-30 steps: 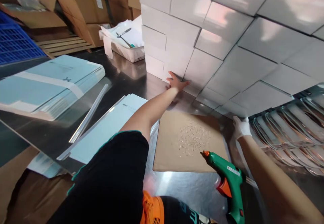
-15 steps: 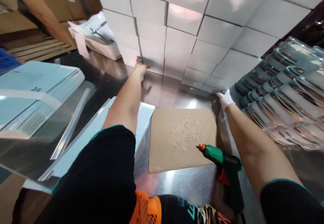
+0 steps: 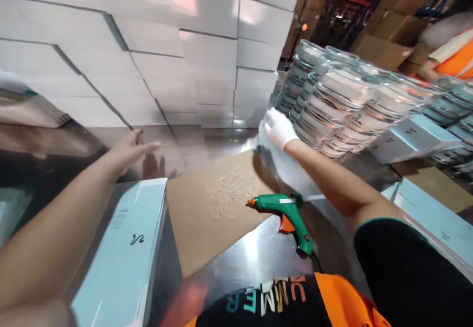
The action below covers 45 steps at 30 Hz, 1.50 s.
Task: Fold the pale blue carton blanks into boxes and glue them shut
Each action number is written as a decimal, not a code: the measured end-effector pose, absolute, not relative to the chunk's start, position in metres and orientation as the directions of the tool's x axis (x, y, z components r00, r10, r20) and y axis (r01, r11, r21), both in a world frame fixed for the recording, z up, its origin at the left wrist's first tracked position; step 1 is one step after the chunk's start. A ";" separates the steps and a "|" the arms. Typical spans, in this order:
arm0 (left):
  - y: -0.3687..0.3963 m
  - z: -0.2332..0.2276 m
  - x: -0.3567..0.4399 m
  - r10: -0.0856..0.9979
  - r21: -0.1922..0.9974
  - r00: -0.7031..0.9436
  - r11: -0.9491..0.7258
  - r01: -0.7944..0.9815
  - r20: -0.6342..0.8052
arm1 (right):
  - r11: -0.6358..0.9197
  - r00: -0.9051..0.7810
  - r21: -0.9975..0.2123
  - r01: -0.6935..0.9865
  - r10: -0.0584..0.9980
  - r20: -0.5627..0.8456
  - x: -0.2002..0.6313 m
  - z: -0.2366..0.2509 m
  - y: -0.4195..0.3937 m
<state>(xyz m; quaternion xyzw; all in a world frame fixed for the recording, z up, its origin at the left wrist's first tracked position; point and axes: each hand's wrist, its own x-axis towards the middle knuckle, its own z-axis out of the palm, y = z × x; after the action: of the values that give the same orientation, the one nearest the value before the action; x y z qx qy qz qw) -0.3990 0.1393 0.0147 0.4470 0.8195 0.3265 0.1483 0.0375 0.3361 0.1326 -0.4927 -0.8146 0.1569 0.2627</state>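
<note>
Head view swings right; your left hand (image 3: pixel 128 152) is open, right hand (image 3: pixel 281 128) indeterminable; handling of white boxes (image 3: pixel 211 65) beyond both apparently continues.

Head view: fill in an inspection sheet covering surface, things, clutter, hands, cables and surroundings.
Surface: shiny metal tabletop, with a cardboard sheet on it.
Job's things: white boxes stacked in a wall, fronts uneven, dark gaps between some.
Clutter: small bits scattered on the cardboard sheet; green glue gun, nozzle over the sheet; light-blue flat pack beside the sheet.
Left hand: bare, open, near the wall's bottom edge; blur hides whether it touches.
Right hand: white-gloved, at the wall's lower right corner, beside stacked clear containers; grip unclear.
Cables: dark cord at the glue gun's handle; far end not seen.
Surroundings: brown cartons behind, part of a person in orange at far right.
</note>
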 end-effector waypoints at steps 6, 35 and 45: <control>0.026 -0.007 -0.280 0.982 0.379 -0.139 0.177 0.908 -0.125 | 0.297 -0.292 0.096 0.950 0.737 0.610 0.163 0.263 0.322; 0.011 -0.068 -0.142 0.997 0.253 0.030 -0.013 0.967 -0.064 | 0.253 -0.282 0.125 0.959 0.845 0.454 0.370 0.262 0.352; 0.013 -0.069 -0.142 0.999 0.233 0.027 -0.018 0.972 -0.036 | 0.307 -0.411 0.286 0.908 0.789 0.458 0.322 0.281 0.266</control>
<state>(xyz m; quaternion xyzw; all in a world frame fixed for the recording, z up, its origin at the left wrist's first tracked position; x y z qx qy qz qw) -0.1422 0.0134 -0.0688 0.7101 0.6940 0.0690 0.0966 0.3219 0.2660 0.2812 -0.5303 -0.7998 -0.2560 0.1164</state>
